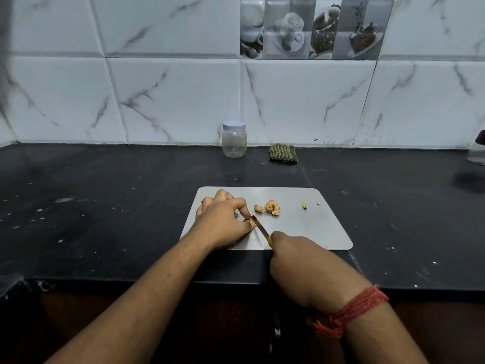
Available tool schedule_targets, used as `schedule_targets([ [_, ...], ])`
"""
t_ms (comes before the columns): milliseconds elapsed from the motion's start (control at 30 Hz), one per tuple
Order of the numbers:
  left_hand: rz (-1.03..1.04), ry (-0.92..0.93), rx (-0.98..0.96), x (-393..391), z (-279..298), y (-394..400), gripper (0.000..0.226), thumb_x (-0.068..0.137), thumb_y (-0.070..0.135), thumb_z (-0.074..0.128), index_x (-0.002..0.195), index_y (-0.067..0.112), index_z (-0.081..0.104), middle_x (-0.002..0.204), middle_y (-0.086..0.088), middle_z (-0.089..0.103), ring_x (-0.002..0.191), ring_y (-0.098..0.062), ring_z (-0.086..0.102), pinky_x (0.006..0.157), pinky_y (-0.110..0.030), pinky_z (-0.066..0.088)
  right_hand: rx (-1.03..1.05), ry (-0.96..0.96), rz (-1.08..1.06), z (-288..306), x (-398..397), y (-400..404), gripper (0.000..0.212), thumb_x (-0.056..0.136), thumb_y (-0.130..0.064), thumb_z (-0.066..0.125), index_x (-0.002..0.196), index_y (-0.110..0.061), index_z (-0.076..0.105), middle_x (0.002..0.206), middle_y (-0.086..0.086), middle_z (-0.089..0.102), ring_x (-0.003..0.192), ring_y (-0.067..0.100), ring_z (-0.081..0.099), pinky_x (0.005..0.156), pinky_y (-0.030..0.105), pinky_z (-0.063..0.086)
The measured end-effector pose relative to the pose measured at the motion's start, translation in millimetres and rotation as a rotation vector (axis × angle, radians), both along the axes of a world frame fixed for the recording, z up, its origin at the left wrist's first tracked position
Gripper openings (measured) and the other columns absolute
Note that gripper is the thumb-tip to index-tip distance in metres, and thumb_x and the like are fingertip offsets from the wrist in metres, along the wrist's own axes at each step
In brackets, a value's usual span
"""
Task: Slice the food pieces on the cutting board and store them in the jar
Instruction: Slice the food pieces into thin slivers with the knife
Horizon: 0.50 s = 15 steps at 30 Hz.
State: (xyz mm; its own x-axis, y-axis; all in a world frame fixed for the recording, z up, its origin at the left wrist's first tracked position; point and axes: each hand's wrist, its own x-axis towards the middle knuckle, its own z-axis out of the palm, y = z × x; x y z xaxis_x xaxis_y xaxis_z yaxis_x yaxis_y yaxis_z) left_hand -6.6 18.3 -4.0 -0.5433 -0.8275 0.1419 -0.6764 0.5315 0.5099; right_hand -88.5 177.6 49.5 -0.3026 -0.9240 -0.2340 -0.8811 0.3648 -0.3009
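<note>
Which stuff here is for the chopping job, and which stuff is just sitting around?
For the job:
cutting board
food pieces
knife, held by the right hand
left hand, pinching a piece at the blade
jar, lid still on, by the wall

Just lying about:
striped cloth beside the jar
something at the right edge, too cut off to tell

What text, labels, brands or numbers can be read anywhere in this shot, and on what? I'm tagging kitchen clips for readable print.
No readable text anywhere in the head view.
Jar: clear body and white lid, no label visible.
Picture tiles on the wall: cups and food images only; a faint mark on one cup is too blurred to read.
Knife, cutting board, folded cloth: no print visible.
</note>
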Motion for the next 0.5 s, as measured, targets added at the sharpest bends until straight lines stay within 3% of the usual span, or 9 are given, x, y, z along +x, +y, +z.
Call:
schedule_targets([
  [500,-0.004,0.011,-0.008,0.3,-1.3,-0.2,0.013,0.087,0.049,0.069,0.081,0.040,0.061,0.112,0.015,0.041,0.113,-0.013,0.034,0.108,-0.041,0.035,-0.015,0.025,-0.020,0.7,-2.1,28.6,0.011,0.093,-0.011,0.033,0.093,-0.020,0.039,0.080,-0.001,0.044,0.067,0.012,0.044,0.054,0.027,0.035],
])
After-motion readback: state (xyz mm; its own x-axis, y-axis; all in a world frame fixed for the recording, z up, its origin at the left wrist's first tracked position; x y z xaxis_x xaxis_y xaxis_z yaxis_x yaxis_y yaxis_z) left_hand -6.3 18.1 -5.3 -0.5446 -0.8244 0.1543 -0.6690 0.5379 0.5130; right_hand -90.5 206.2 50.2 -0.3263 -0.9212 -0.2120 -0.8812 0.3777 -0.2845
